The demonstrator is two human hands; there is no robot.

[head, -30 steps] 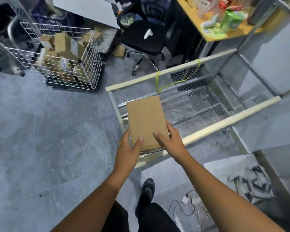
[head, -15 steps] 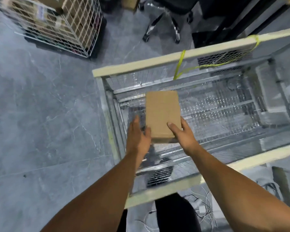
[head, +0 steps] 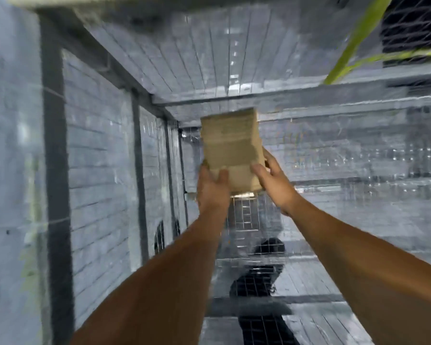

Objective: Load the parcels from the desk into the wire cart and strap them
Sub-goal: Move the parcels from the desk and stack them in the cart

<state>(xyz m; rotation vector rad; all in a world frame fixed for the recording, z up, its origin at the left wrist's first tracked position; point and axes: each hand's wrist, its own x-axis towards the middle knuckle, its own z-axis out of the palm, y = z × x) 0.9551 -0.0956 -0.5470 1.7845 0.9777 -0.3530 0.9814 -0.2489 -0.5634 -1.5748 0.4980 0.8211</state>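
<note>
I hold a brown cardboard parcel [head: 230,150] deep inside the grey wire cart [head: 105,155], near its far left corner. My left hand [head: 212,189] grips the parcel's near left edge, and my right hand [head: 275,184] grips its near right edge. Both forearms reach down past the cart's rim. The parcel hangs above the mesh floor [head: 346,195], and whether it touches the floor is unclear. A yellow-green strap [head: 353,43] hangs on the far wall at the upper right. The picture is blurred by motion.
The cart's left mesh wall [head: 97,195] with dark upright bars runs close beside my left arm. Through the near mesh I see my dark trouser leg and shoe [head: 261,282]. Pale rim padding [head: 60,0] crosses the top edge.
My head and both hands have gone down into the cart with the parcel. The floor, the other cart and the chair have left the view.
</note>
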